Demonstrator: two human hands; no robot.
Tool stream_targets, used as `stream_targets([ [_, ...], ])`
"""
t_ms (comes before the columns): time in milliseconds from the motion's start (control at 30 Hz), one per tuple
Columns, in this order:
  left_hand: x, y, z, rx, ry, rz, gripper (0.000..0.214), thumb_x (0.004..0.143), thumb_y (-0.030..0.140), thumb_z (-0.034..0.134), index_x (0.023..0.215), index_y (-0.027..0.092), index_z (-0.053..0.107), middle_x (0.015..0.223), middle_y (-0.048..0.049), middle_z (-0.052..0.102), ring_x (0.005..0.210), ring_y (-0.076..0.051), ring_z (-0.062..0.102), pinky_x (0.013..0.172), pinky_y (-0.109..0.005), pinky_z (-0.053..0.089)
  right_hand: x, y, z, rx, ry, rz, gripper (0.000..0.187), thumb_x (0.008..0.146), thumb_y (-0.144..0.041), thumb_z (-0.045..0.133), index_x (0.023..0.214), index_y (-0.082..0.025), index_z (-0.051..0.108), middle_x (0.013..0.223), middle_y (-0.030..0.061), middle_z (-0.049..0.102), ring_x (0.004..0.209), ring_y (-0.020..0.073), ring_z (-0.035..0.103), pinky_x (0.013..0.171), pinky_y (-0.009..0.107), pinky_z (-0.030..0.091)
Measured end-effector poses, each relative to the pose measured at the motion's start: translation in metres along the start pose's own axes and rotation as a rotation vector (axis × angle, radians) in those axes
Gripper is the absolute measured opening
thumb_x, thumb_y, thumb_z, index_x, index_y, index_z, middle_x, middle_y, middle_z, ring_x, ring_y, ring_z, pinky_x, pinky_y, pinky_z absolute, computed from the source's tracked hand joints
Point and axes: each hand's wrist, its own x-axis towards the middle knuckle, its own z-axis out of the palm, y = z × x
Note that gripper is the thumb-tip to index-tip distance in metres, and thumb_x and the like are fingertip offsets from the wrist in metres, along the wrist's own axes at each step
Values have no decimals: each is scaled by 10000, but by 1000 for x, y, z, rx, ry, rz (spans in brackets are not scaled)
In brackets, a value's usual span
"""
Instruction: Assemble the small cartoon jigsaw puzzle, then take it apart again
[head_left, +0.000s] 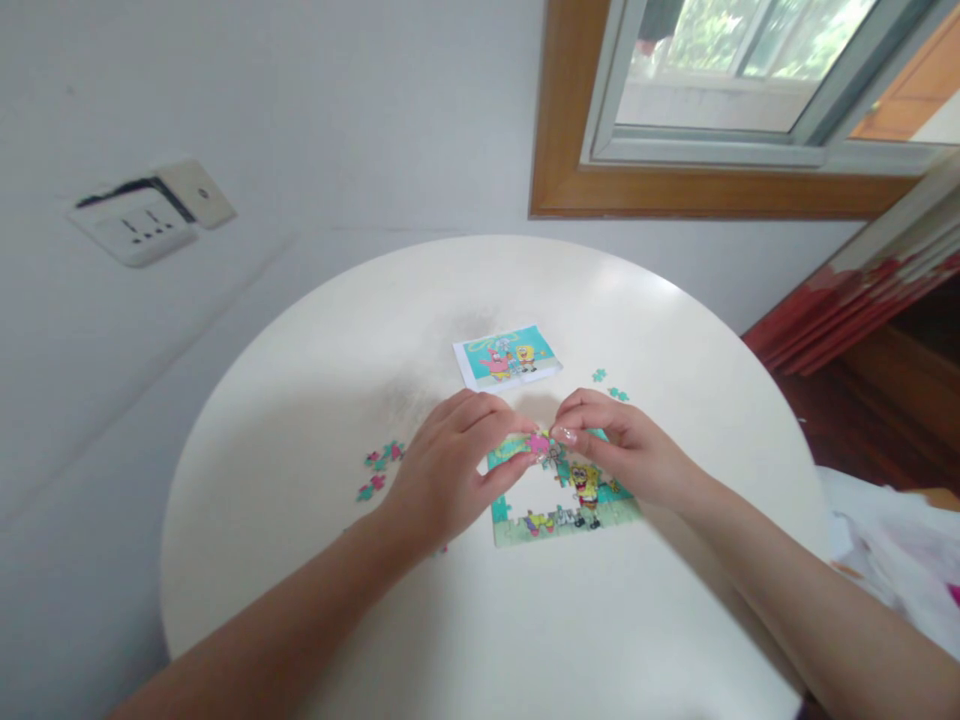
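Observation:
A partly assembled jigsaw puzzle [517, 530] with a cartoon picture lies on the white round table [555, 620], with a gap in its left middle. Over the puzzle's upper part, my left hand [442, 465] pinches a pink puzzle piece [538, 442] between thumb and fingers. My right hand [634, 450] is closed in a pinch at the right side of this piece. Its fingertips hide what they hold, if anything. Both hands cover parts of the puzzle's upper edge and right side.
Behind the puzzle lies a reference picture card [514, 357]. Several loose pink and teal pieces [377, 484] are left of my left hand; a few teal pieces [599, 375] lie beyond my right hand. A wall socket [142, 225] and a window frame [570, 190] border the table.

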Motion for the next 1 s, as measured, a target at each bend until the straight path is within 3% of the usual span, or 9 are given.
stream_targets([
  [500,-2,1,-2,20,-27,-11,134,851,290,671,956,210,645,894,-25,646,846,-182,589,796,-340,470,0,-2,-3,-43,-16,-17,174,905,-323,593,871,-236,740,877,41,627,860,161,579,820,320,454],
  [1000,-1,2,-3,55,-50,12,124,868,284,652,972,218,641,888,-21,649,842,-175,586,792,-327,466,-1,-2,-8,-83,-59,-1,123,871,-245,638,895,-254,758,884,28,622,869,149,581,852,324,440],
])
